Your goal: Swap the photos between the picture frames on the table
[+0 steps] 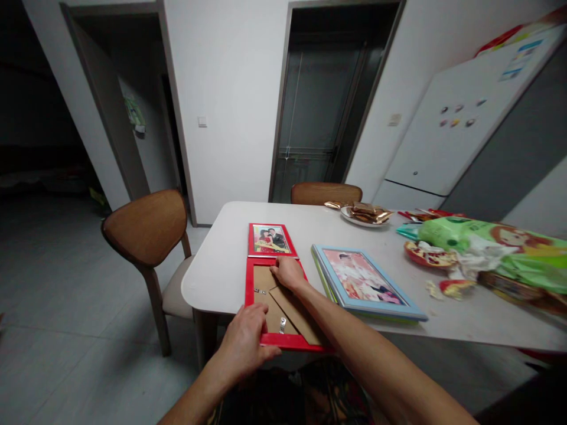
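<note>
1. One red frame [250,285] lay back side up in front of you, its near end reaching past the edge of the white table [212,277]; with this frame as the clock's centre, twelve pointed away from you.
2. Its brown backing [266,302] carried small metal clips [283,324], and a slanting stand flap [296,316] ran across it toward five o'clock.
3. Your left hand [244,339] grasped the rim at about eight o'clock, fingers over the top.
4. Your right hand [290,273] was at the far end, near twelve, fingers curled down at the backing; whether they pinched anything, I could not tell.
5. At twelve, a second red frame [272,239] lay picture up, just beyond the first.
6. Between two and three, just beside, was a stack of frames [326,277] topped by a light blue frame [363,277].
7. Farther along that bearing lay an opened pomegranate [427,257], crumpled white tissue [481,260] and a green packet [456,230].
8. Between one and two stood a plate [361,223] of shiny brown packets [365,211].
9. Two wooden-backed chairs [148,227] stood at ten and one.
</note>
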Tool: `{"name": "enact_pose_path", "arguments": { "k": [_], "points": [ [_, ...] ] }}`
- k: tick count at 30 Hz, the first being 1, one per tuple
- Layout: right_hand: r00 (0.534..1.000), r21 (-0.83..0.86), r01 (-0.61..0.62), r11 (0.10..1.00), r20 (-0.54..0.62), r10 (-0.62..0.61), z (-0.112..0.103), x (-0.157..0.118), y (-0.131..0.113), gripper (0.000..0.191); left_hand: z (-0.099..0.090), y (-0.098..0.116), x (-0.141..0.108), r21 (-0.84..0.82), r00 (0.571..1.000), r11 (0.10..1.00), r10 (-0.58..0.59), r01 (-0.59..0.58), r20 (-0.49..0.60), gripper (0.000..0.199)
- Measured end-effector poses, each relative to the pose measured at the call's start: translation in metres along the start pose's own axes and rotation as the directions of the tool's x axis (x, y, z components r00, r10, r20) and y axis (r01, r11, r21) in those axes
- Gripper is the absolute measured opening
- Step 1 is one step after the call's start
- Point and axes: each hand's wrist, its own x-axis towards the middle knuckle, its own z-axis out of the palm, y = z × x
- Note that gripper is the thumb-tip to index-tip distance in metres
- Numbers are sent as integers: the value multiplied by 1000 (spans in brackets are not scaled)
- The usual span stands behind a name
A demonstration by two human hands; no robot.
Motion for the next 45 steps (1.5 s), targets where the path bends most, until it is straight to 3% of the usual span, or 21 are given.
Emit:
{"name": "enact_pose_path", "arguments": {
  "k": [4, 10, 15, 18, 20, 22, 24, 26, 28, 30, 33, 35, 37, 41, 43, 45],
  "points": [
    [1000, 44, -4, 999, -23, 5, -3, 1, 2, 21, -1, -1, -2, 43, 1000, 999, -1, 1, 6, 34],
    [993, 184, 112, 976, -68, -101, -21, -14, 10, 24, 8, 10, -5, 192, 997, 979, 62, -69, 38, 47],
    [984, 495, 140, 857, -164, -65, -44, -44, 28, 24, 22, 18, 0, 242, 988, 959, 127, -145, 90, 43],
    [981, 728, 67, 682, -172, 88, -57, -62, 41, 29, 14, 18, -1, 200, 989, 970, 123, -138, 81, 42],
    [962, 852, 3, 523, -144, 230, -62, -72, 46, 32, 0, 21, -1, 127, 991, 983, 129, -131, 18, 37],
    [940, 935, -42, 352, -83, 332, -60, -84, 44, 33, -16, 26, 1, -9, 990, 993, 117, -118, -83, 29],
    [940, 977, -101, 186, 33, 340, -53, -97, 34, 33, -28, 34, 5, -212, 980, 972, 63, -103, -188, 18],
    [934, 967, -254, 26, 239, 266, -43, -111, 17, 35, -33, 46, 10, -450, 963, 888, -33, -94, -267, 13],
    [899, 902, -411, -131, 425, 106, -35, -122, -2, 35, -29, 59, 15, -666, 948, 741, -144, -89, -286, 18],
    [909, 871, -395, -291, 418, 16, -32, -128, -16, 31, -22, 73, 21, -802, 944, 591, -209, -87, -256, 26],
    [959, 890, -183, -418, 255, 124, -45, -124, -11, 20, -17, 92, 32, -864, 951, 486, -183, -133, -249, 29],
    [963, 926, -70, -370, 159, 217, -64, -114, 11, 19, -18, 100, 43, -871, 935, 446, -174, -205, -309, 33],
    [962, 968, -68, -240, 127, 241, -87, -101, 44, 24, -19, 106, 56, -901, 927, 368, -198, -231, -319, 41],
    [920, 964, -217, 154, 149, 362, -131, -74, 120, 25, 5, 109, 85, -979, 983, 186, -148, -78, -106, 50],
    [897, 880, -287, 378, 109, 428, -143, -63, 151, 25, 29, 110, 100, -974, 989, 228, -138, -20, -52, 47],
    [883, 749, -352, 561, 68, 464, -147, -55, 174, 26, 55, 110, 114, -932, 988, 362, -153, 30, -28, 43]
  ]
}}
